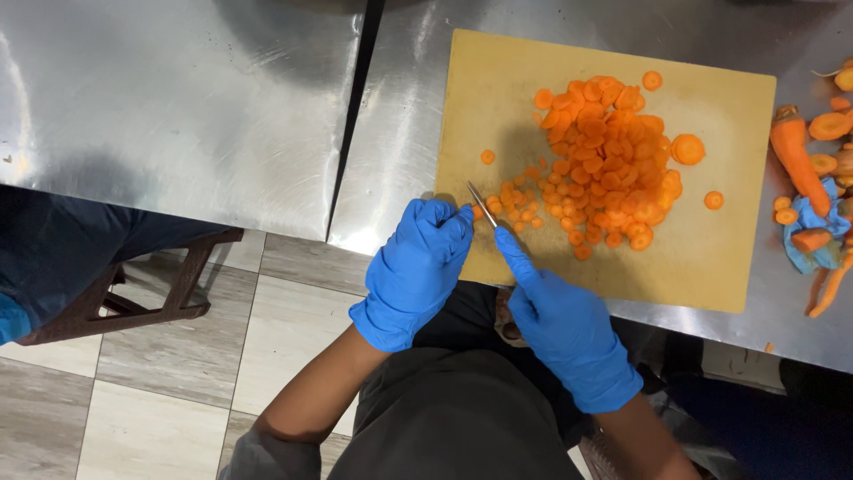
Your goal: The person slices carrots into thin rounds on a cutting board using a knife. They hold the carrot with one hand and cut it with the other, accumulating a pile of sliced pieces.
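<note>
- One thin knife lies across the near left corner of the cutting board, its narrow metal blade pointing up and left; the handle is hidden under the glove.
- Right hand, in a smooth blue glove, reaches up from the lower edge with the wrist bent; its fingers are clamped around the knife's handle, and the forefinger is stretched straight along the back of the blade.
- Left hand, gloved the same way, sits just beside the blade's tip with the fingers curled together; a small orange carrot piece shows at the fingertips, though how it is pinched cannot be told.
- Both forearms are bare below the glove cuffs and come in from the bottom of the view.
- Many round carrot slices form a loose heap in the middle of the board, bright orange, flat and coin-shaped, with smaller coins strewn toward the knife and a few strays near the board's edges.
- The board is a pale tan rectangle with a matte surface, resting on a scuffed, shiny steel counter.
- Right of the board lie whole carrots, peelings and a crumpled blue cloth.
- A second steel counter stands to the left, with grey floor tiles below.
</note>
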